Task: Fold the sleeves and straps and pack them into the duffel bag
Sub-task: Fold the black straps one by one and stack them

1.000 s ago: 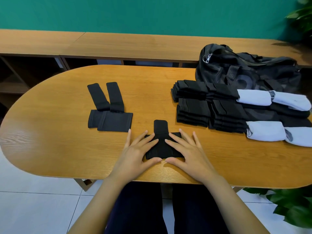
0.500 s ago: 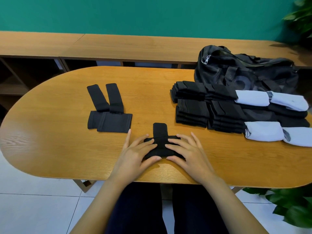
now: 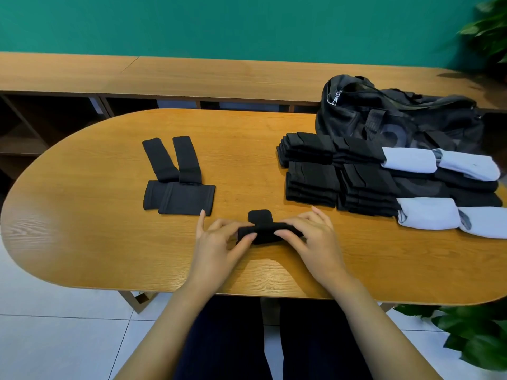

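A small black strap (image 3: 264, 231) lies on the oval wooden table (image 3: 109, 242) near its front edge, its near part doubled over into a thick roll with a short tab sticking out on the far side. My left hand (image 3: 219, 242) pinches the roll's left end between thumb and fingers. My right hand (image 3: 312, 239) pinches its right end. Two unfolded black straps (image 3: 178, 185) lie flat at the left. Folded black stacks (image 3: 337, 174) and rolled pale blue sleeves (image 3: 439, 193) sit at the right, in front of the black duffel bag (image 3: 397, 116).
A long wooden bench (image 3: 219, 78) with open shelves runs behind the table along a green wall. Potted plant leaves (image 3: 472, 333) show at the lower right and upper right. White floor tiles lie below the table's left end.
Both hands went from pressing the strap flat to pinching it. The strap's near part has been folded away from me, so the piece looks narrower and thicker.
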Available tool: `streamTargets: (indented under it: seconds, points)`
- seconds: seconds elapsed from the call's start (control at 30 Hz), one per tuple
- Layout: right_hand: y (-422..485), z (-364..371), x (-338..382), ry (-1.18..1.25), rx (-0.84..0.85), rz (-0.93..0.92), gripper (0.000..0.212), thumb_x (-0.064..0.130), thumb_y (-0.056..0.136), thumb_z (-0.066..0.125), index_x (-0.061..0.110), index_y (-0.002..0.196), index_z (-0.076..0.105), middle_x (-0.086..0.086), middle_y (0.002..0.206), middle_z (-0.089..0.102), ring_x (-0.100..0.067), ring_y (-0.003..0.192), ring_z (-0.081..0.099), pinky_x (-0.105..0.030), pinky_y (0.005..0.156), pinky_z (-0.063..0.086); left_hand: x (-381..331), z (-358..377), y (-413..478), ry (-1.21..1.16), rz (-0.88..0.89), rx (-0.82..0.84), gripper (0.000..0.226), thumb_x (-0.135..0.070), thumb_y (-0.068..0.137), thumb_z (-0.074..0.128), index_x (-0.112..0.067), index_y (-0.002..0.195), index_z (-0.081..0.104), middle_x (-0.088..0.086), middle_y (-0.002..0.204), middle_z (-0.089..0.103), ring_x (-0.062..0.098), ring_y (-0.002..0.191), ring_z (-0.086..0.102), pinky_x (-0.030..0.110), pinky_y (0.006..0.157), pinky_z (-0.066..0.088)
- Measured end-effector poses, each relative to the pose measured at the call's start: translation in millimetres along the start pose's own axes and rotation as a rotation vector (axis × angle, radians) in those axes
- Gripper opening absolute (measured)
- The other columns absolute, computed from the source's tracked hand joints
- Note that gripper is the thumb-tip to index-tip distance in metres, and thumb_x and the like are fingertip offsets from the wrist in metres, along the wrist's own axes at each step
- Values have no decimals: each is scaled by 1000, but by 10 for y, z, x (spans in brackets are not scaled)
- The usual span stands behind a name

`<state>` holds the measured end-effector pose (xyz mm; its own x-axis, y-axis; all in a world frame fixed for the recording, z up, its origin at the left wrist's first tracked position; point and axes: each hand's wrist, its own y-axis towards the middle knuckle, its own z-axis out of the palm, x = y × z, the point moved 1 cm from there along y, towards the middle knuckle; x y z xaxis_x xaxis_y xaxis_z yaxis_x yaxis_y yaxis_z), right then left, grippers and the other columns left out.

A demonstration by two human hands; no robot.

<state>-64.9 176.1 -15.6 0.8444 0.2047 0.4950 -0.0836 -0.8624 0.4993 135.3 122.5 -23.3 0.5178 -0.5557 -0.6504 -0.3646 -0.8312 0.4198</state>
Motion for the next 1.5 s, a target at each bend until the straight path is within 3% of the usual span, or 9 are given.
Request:
streamTargets:
  seconds: [0.13, 0.27, 0.43, 0.73, 0.83, 1.0, 1.17, 1.33, 1.5]
  points:
    - [124, -17, 26, 28, -36, 102, 47, 58, 86, 51, 22, 105, 74, 15, 88, 60, 3, 90, 44, -29, 106, 29, -24, 9, 77, -49, -101, 0, 37, -53, 88, 52, -39, 121, 59, -12, 85, 69, -1, 86, 63, 49, 122, 7]
    - [185, 14, 54, -6, -66, 118, 38, 44, 88, 63, 22, 118, 68, 17, 100, 61, 0, 98, 46, -31, 93, 41, -19, 33, 152, -21, -210, 6, 58, -47, 88, 57, -30, 142, 44, -8, 74, 65, 3, 82, 63, 44, 122, 11]
    - [67, 51, 36, -157, -37, 93, 38, 34, 92, 62, 22, 128, 62, 3, 136, 53, -16, 127, 41, -32, 103, 33, 8, 16, 148, 153, -172, 3, 76, -45, 87, 66, -21, 150, 32, -4, 134, 57, 14, 128, 45, 44, 121, 14]
    - [-157, 101, -4, -181, 138, 145, 43, 45, 99, 41, 27, 135, 56, 11, 140, 50, -10, 132, 37, -34, 106, 32, 145, 38, 36, 206, -27, 281, 65, -53, 88, 59, -29, 146, 42, -14, 153, 36, 4, 147, 15, 46, 120, -14]
    - [-172, 94, 64, -145, 137, 139, 49, 54, 95, 35, 27, 131, 56, 12, 139, 53, -7, 132, 36, -29, 107, 26, 163, 47, 31, 328, 18, 233, 61, -59, 89, 50, -26, 140, 52, -10, 145, 49, 9, 140, 34, 44, 121, -7]
    - [-172, 87, 209, -118, 174, 63, 49, 61, 97, 29, 30, 103, 67, 11, 144, 49, -7, 137, 29, -25, 112, 13, 152, 72, 52, 499, 24, 94, 66, -67, 91, 30, -21, 118, 69, -4, 111, 67, 17, 110, 56, 48, 116, 24]
    - [-142, 180, 282, -306, 388, -64, 84, 70, 93, -1, 28, 127, 64, 10, 161, 20, -15, 150, 8, -46, 120, -5, 139, 82, 65, 518, -11, 42, 62, -63, 94, 30, -20, 107, 73, -6, 97, 66, 18, 98, 58, 48, 108, 33]
    - [-50, 241, 312, -383, 421, -105, 79, 65, 97, 10, 13, 138, 55, 6, 161, 21, -16, 149, 14, -44, 119, -10, 173, 46, 30, 295, -91, -83, 64, -57, 101, 17, -20, 124, 64, -4, 117, 63, 17, 117, 51, 47, 114, 24]
    - [225, 68, 315, -426, 253, -143, 69, 60, 101, 19, 10, 134, 55, 4, 162, 20, -19, 149, 16, -49, 121, 0, 232, -21, 39, 60, -273, -256, 59, -50, 101, 17, -20, 139, 50, -1, 143, 47, 17, 137, 34, 54, 116, 20]
